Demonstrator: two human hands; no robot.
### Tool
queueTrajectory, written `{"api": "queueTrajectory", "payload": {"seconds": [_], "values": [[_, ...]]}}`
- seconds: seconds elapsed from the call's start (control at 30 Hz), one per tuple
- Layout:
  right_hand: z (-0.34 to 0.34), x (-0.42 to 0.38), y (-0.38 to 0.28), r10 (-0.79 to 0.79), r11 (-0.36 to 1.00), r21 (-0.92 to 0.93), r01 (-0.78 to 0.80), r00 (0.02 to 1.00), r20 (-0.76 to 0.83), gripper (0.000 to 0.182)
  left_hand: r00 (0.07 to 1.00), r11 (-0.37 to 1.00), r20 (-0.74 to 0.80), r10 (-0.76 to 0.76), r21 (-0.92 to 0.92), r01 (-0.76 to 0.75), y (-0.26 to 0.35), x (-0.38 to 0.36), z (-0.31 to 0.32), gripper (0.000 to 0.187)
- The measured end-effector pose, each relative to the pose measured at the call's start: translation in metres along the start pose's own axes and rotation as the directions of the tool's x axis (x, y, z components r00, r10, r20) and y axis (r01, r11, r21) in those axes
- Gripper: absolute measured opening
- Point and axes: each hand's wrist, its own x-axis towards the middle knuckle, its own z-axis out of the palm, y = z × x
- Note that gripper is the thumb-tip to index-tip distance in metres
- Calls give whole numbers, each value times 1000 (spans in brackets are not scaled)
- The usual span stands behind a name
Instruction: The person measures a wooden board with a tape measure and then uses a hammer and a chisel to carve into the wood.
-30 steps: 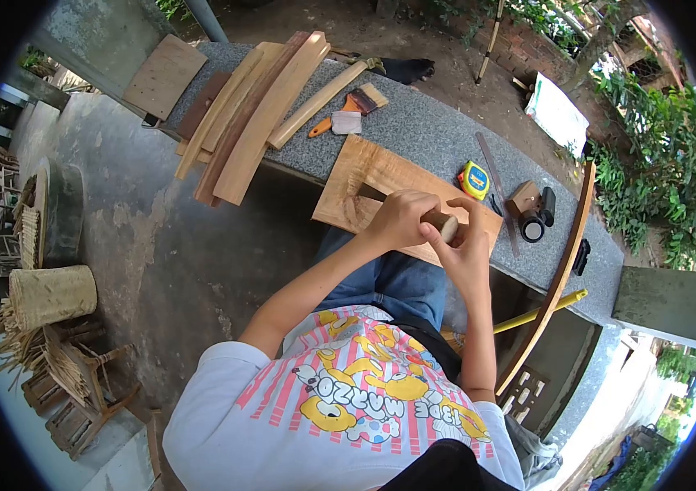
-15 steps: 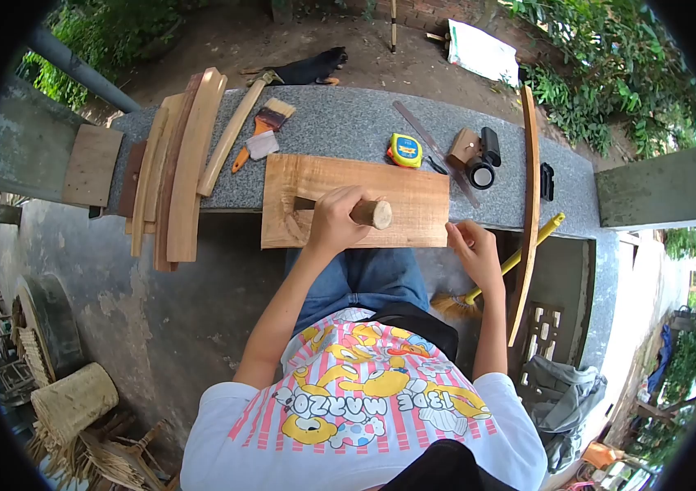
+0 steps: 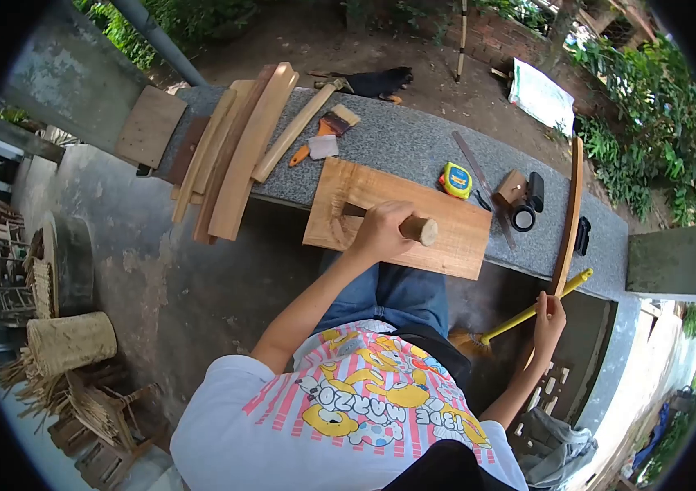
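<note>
My left hand (image 3: 382,232) is wrapped round a short round wooden handle (image 3: 420,230) above a flat wooden board (image 3: 452,233). The board lies partly on the stone ledge and overhangs its near edge; a dark slot shows beside my wrist. Farther right, my right hand (image 3: 551,315) has its fingers pressed together at the long curved wooden strip (image 3: 567,221). Whether it grips the strip or something small is hidden. A yellow tape measure (image 3: 456,180) sits just behind the board.
On the stone ledge (image 3: 397,135) are wooden strips (image 3: 254,155), a hammer (image 3: 297,131), a brush (image 3: 335,123), a metal ruler (image 3: 479,176) and a black round device (image 3: 523,217). A yellow-handled broom (image 3: 520,319) leans below. A dog (image 3: 376,82) lies beyond.
My right hand has moved right, from the board's right edge to the curved strip. The view has turned, shifting the ledge and board. My left hand keeps hold of the handle.
</note>
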Motion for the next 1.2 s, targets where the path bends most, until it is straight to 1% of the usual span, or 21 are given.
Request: {"api": "queueTrajectory", "payload": {"seconds": [0.13,0.17,0.2,0.33,0.37,0.43,0.47,0.53,0.6,0.67,0.7,0.77,0.8,0.83,0.87,0.93,0.97,1.07,1.13,1.17,1.2], "values": [[34,15,-41,-134,988,91,121,979,154,26,997,998,-78,-3,-62,-2,1,1,-6,25],[42,17,-58,-209,978,24,208,964,162,24,995,999,-102,-10,-43,5,0,0,-7,25],[49,17,-78,-280,956,-45,291,945,170,23,994,998,-113,7,-58,-14,-2,-2,-7,25],[77,6,-158,-504,859,58,509,819,273,19,992,996,-122,13,-91,-24,0,-6,-12,24],[82,3,-171,-505,858,56,511,818,275,19,992,995,-126,11,-93,-23,1,-6,-14,24],[92,1,-195,-583,810,202,551,719,378,16,994,992,-111,2,-123,-16,1,-6,-17,24],[98,3,-208,-582,811,199,550,722,374,16,994,992,-109,6,-127,-20,2,-5,-18,24],[114,14,-235,-646,762,292,579,640,416,16,989,987,-147,-6,-157,-17,5,-5,-20,23],[159,37,-253,-647,743,561,366,607,461,20,989,988,-145,6,-153,-28,5,-5,-21,22],[209,62,-288,-624,754,627,197,512,590,26,989,988,-147,9,-151,-32,4,-6,-22,21],[247,74,-299,-588,776,619,124,500,636,31,989,985,-149,21,-164,-46,3,-6,-22,21],[320,89,-323,-471,868,487,98,475,744,40,989,981,-141,34,-182,-59,4,-4,-25,22],[358,99,-331,-371,920,389,48,427,825,47,989,984,-143,38,-168,-62,3,-4,-24,22],[386,101,-340,-299,929,358,-90,384,873,53,989,983,-144,30,-176,-56,3,-3,-23,20],[415,104,-350,-170,949,264,-175,421,891,57,989,982,-146,21,-183,-48,2,-3,-23,18],[426,93,-377,57,915,148,-376,482,874,52,990,978,-141,29,-201,-57,2,-3,-25,17],[432,91,-381,59,915,146,-377,480,875,52,990,979,-133,42,-192,-68,1,-4,-25,18],[472,99,-368,47,849,169,-501,390,920,44,992,980,-116,57,-184,-78,0,-3,-29,20],[483,103,-362,2,837,137,-530,253,968,36,993,978,-106,57,-196,-77,0,-6,-27,22],[488,106,-359,27,843,135,-520,292,956,33,993,978,-94,65,-191,-82,-1,-6,-27,22],[484,104,-364,45,844,117,-523,286,957,33,994,979,-86,71,-187,-86,-3,-5,-26,22]]}}
